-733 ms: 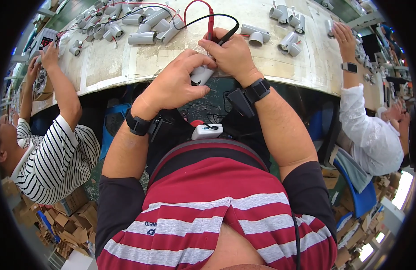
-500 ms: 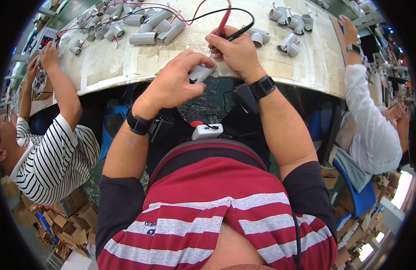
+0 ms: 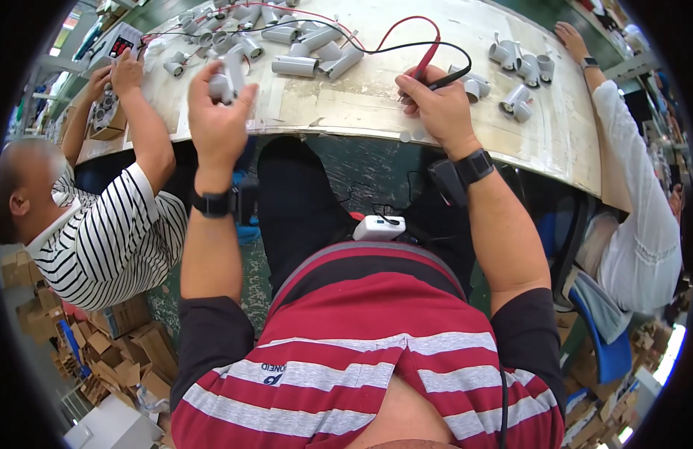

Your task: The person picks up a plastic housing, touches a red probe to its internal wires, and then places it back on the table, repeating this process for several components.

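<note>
Raised over the left part of the workbench, my left hand (image 3: 217, 123) is closed round a grey plastic housing (image 3: 232, 75), which motion blurs a little. My right hand (image 3: 445, 112) is closed on a red test probe (image 3: 427, 58) and a black test probe (image 3: 453, 76) near the bench's front edge. The probe tips are mostly hidden by my fingers. Several grey housings (image 3: 295, 66) lie in a loose heap beyond and between my hands. More grey housings (image 3: 515, 99) rest to the right of my right hand.
Red and black leads (image 3: 369, 51) run across the workbench (image 3: 324, 101) toward a box with a red display (image 3: 120, 46) at the far left. A person in a striped shirt (image 3: 110, 232) sits left, near a cardboard box (image 3: 110, 123). Another person's white sleeve (image 3: 634, 187) is at right.
My left hand has moved left, away from my right hand, carrying the grey housing off the probes. The right hand still grips both probes. The whole view has shifted slightly.
</note>
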`<state>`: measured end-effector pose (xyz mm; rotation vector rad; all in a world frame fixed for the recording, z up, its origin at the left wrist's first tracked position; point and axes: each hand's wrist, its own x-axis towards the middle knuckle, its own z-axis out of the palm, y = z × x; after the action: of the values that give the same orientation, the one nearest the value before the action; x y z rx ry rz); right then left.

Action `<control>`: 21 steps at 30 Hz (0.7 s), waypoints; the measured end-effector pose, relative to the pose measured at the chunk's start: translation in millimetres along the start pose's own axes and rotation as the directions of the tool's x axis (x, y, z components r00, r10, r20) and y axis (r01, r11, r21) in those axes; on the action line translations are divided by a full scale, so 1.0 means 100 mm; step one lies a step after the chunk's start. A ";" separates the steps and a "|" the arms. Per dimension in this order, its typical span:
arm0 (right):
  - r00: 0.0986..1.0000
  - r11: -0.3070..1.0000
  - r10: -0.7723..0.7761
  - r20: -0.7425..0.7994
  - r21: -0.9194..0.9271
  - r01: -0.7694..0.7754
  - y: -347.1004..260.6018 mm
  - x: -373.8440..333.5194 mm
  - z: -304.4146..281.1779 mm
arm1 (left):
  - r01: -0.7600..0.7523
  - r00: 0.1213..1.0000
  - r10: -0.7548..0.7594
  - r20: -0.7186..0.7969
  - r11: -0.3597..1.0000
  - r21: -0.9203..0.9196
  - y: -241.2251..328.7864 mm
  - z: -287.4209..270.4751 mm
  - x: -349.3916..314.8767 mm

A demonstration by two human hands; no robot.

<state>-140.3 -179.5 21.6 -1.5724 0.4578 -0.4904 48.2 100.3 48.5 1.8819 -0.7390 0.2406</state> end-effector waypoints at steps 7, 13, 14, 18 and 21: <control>0.979 0.982 -0.175 -0.100 -0.095 0.166 -0.76 0.31 -0.26 | 0.114 0.981 -0.079 -0.175 0.973 0.201 -0.77 -0.08 0.82; 0.960 0.919 -0.258 -0.105 -0.335 0.210 -1.42 0.46 -0.47 | -0.050 0.999 0.047 0.017 0.881 0.471 -1.14 0.12 1.28; 0.960 0.916 -0.259 -0.110 -0.342 0.209 -1.46 0.45 -0.50 | -0.052 0.999 0.049 0.019 0.885 0.464 -1.12 0.17 1.28; 0.962 0.860 -0.245 -0.120 -0.486 0.158 -1.54 0.41 -0.58 | -0.128 0.948 0.311 -0.070 0.573 0.809 -0.89 0.29 1.20; 0.944 0.743 -0.316 -0.098 -0.645 0.181 -1.57 0.42 -0.68 | -0.601 0.753 0.648 0.113 0.608 0.519 -0.24 0.71 0.92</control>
<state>-144.7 -250.2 182.8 -2.2706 0.6091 -0.7627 123.2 8.2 44.6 2.0201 -1.3753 1.0738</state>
